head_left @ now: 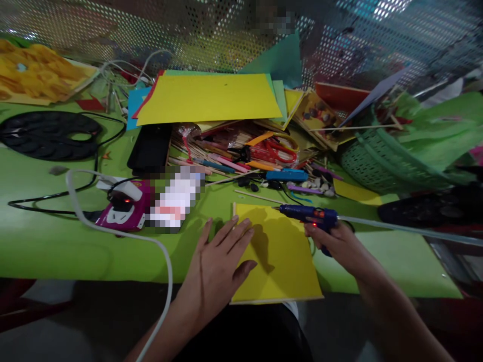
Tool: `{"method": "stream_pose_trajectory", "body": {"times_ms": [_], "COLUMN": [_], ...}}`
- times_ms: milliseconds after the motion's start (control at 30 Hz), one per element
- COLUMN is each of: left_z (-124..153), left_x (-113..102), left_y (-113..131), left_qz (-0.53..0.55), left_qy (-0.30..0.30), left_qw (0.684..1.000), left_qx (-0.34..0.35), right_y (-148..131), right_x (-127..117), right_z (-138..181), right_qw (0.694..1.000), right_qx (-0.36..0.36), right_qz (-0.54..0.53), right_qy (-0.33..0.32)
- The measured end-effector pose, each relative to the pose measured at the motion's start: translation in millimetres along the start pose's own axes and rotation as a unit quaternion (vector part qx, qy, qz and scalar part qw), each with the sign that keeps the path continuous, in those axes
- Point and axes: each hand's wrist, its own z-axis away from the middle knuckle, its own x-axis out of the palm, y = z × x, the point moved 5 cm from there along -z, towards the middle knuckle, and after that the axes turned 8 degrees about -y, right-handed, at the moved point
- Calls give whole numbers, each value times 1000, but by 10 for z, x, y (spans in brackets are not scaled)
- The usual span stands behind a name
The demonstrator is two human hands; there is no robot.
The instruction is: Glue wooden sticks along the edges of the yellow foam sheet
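My right hand (334,241) is closed round the handle of a blue glue gun (307,213), whose small light glows red. Its nozzle points left over the top edge of a yellow sheet (285,246), and a long clear glue stick (407,229) sticks out of its back. On the sheet's left part rests my left hand (224,256), fingers stretched and palm down, holding nothing. Thin wooden sticks line the sheet's bottom edge and part of its left edge. Another thin stick (260,197) lies just above the sheet.
A purple power strip (124,208) with plugs and a white cable (166,261) is at left, beside a blurred phone (177,198). Behind are coloured sheets (211,98), scissors (279,151), several pens and sticks. A green basket (381,156) stands at right, a black oval object (49,134) far left.
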Motion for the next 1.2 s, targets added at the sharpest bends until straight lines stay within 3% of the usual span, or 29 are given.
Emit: {"method": "stream_pose_trajectory", "body": {"times_ms": [167,933,1200], "left_z": [-72,-75,-86], "left_x": [105,119,89], "left_y": [25,1,13], "left_qz": [-6,-6,5], "left_qy": [-26,-27,-35], "left_qw": [999,999,999], "left_qx": [37,26,28], "right_y": [-26,-150,70], "right_x": [74,124,3], "right_z": [-33,-62,-9], "right_qw": [1000,999,999], "right_qx": [-14,-37,10], "right_qz": [-11,15,42], "right_qy": [-14,-28,-9]}}
